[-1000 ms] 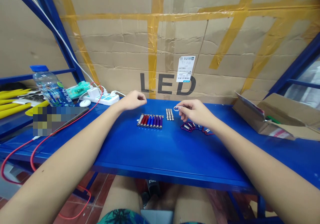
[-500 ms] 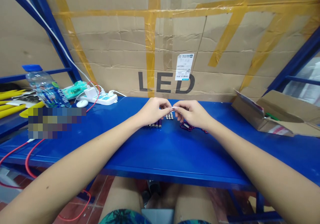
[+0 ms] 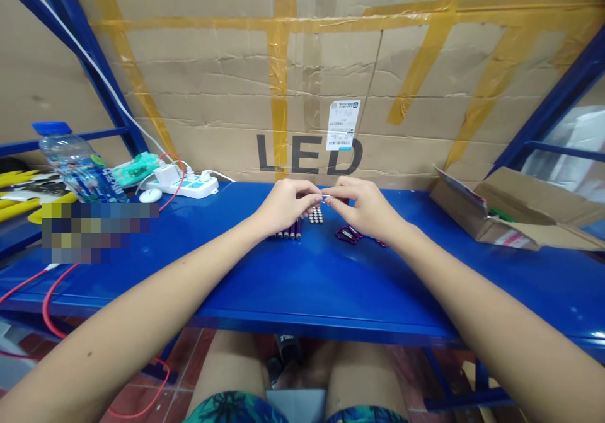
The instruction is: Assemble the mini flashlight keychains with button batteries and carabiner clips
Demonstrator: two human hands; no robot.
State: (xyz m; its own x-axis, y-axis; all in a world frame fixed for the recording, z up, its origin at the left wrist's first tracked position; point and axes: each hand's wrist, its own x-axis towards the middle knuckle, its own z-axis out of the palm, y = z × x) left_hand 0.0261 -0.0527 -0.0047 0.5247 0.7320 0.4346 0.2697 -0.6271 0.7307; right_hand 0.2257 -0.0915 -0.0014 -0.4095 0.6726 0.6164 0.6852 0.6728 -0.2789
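My left hand and my right hand meet fingertip to fingertip above the blue table. Between them is a small, thin, pale shiny piece, mostly covered by the fingers; its kind cannot be made out. Both hands are closed in a pinch on it. Below the left hand lies a row of several purple tubes with metal ends. Small silvery round pieces sit in rows just under the fingertips. Near the right hand rest purple-red carabiner clips.
An open cardboard box stands at the right. On the left are a water bottle, a white power strip with plugs, a white oval object and red cables. A large carton marked LED rises behind.
My right fingers have shifted around the small piece, with the index finger now stretched straighter along it. The left hand keeps its pinch. The whole view has moved slightly.
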